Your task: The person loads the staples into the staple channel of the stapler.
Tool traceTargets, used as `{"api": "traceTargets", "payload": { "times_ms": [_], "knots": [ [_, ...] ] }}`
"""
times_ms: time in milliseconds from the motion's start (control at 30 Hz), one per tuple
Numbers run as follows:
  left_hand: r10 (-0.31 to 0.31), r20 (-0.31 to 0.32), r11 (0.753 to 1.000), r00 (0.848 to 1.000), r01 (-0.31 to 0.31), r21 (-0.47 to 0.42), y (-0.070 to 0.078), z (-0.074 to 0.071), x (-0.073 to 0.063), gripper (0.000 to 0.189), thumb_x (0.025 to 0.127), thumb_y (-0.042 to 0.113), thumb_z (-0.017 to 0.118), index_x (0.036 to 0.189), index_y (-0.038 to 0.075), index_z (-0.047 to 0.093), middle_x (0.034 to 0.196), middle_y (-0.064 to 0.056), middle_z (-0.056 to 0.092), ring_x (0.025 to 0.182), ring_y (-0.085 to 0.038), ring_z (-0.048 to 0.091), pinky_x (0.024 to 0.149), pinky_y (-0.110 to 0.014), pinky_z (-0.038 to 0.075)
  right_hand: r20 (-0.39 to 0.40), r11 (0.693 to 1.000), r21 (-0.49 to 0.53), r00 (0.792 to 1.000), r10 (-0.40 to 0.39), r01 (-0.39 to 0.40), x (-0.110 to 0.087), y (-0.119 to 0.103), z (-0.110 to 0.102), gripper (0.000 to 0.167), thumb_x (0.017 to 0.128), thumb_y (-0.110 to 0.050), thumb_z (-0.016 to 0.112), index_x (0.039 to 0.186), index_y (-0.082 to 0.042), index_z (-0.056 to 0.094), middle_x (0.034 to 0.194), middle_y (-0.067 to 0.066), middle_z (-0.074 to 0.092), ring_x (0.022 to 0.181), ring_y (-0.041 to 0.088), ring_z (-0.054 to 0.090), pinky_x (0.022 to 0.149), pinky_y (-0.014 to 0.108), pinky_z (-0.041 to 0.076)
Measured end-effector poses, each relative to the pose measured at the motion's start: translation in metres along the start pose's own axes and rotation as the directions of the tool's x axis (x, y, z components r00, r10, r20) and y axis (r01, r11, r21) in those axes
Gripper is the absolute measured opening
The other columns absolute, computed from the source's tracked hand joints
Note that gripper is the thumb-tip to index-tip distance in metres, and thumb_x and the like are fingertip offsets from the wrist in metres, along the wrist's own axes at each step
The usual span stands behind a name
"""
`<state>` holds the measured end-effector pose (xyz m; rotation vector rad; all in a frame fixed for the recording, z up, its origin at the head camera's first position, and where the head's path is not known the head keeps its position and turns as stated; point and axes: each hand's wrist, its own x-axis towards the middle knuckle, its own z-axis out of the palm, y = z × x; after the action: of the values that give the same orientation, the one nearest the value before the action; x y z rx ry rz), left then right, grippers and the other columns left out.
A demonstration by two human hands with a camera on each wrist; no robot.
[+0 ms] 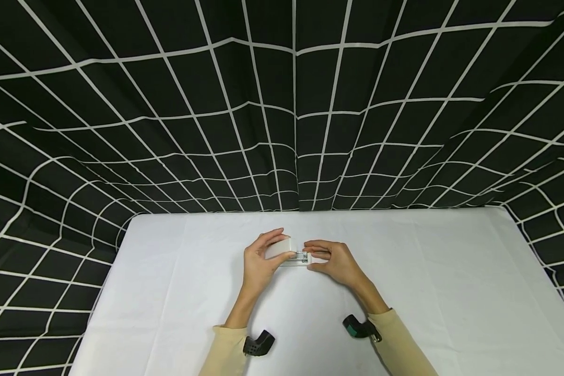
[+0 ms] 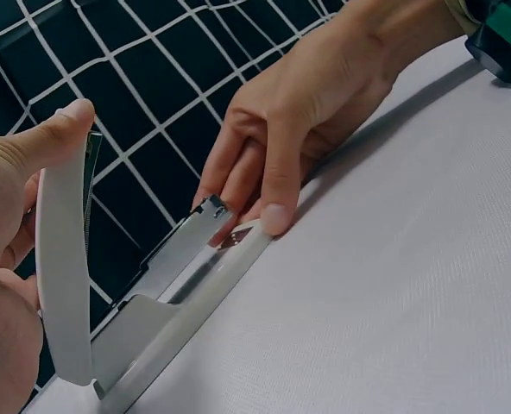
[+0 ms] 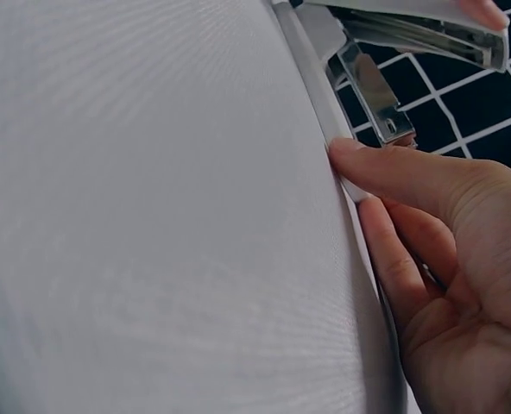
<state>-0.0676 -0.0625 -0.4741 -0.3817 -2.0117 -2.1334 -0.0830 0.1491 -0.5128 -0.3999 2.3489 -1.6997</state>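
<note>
A white stapler [image 1: 279,247] stands on the table with its top arm swung up from the base. My left hand [image 1: 259,265] grips that raised top arm [image 2: 64,267], thumb on the near side and fingers on the far side. At the other end, my right hand [image 1: 336,262] pinches the front end of the stapler's base [image 2: 205,302] between thumb and fingers. Between the hands, the metal staple channel [image 3: 376,90] lies exposed, tilted a little above the base. Whether staples sit in the channel, I cannot tell.
The stapler is on a white cloth-covered table [image 1: 178,292]. Behind and at the sides hang black curtains with a white grid [image 1: 263,125]. A black camera sits on each wrist, the left one [image 1: 259,343] and the right one [image 1: 359,327].
</note>
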Motion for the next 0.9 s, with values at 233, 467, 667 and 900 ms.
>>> {"api": "traceTargets", "payload": {
  "times_ms": [233, 467, 667, 900],
  "knots": [
    [-0.033, 0.016, 0.988, 0.999, 0.030, 0.151, 0.012, 0.011, 0.001, 0.059, 0.067, -0.006, 0.085, 0.122, -0.004, 0.063, 0.098, -0.022, 0.072, 0.111, -0.031, 0.059, 0.102, -0.024, 0.044, -0.004, 1.000, 0.018, 1.000, -0.009, 0.009, 0.000, 0.000, 0.000, 0.053, 0.073, 0.011, 0.080, 0.123, 0.006, 0.062, 0.119, 0.021, 0.067, 0.105, 0.031, 0.067, 0.087, 0.024, 0.059],
    [0.019, 0.000, 0.959, 1.000, -0.019, 0.284, -0.019, 0.015, -0.001, 0.059, 0.062, 0.003, 0.090, 0.117, 0.002, 0.069, 0.093, -0.011, 0.075, 0.090, -0.032, 0.060, 0.085, -0.036, 0.050, -0.005, 0.999, 0.037, 1.000, -0.013, 0.013, -0.001, 0.003, 0.002, 0.054, 0.074, 0.010, 0.079, 0.124, 0.009, 0.060, 0.121, 0.024, 0.064, 0.106, 0.033, 0.066, 0.088, 0.025, 0.059],
    [0.089, 0.050, 0.933, 0.995, -0.101, 0.346, -0.027, 0.017, -0.001, 0.055, 0.064, 0.011, 0.090, 0.116, 0.011, 0.072, 0.095, 0.002, 0.075, 0.086, -0.019, 0.060, 0.086, -0.027, 0.053, -0.015, 1.000, 0.014, 1.000, 0.001, -0.001, -0.002, 0.001, 0.001, 0.055, 0.074, 0.011, 0.079, 0.125, 0.010, 0.060, 0.122, 0.025, 0.064, 0.107, 0.035, 0.066, 0.088, 0.026, 0.059],
    [0.112, 0.121, 0.880, 0.986, -0.155, 0.450, -0.030, 0.021, -0.002, 0.053, 0.066, 0.011, 0.090, 0.116, 0.010, 0.072, 0.097, 0.002, 0.074, 0.084, -0.015, 0.058, 0.081, -0.026, 0.054, -0.015, 1.000, -0.002, 0.999, 0.030, -0.030, -0.005, -0.013, 0.000, 0.053, 0.075, 0.013, 0.077, 0.124, 0.014, 0.058, 0.121, 0.030, 0.062, 0.107, 0.039, 0.065, 0.089, 0.033, 0.060]
  ]
}}
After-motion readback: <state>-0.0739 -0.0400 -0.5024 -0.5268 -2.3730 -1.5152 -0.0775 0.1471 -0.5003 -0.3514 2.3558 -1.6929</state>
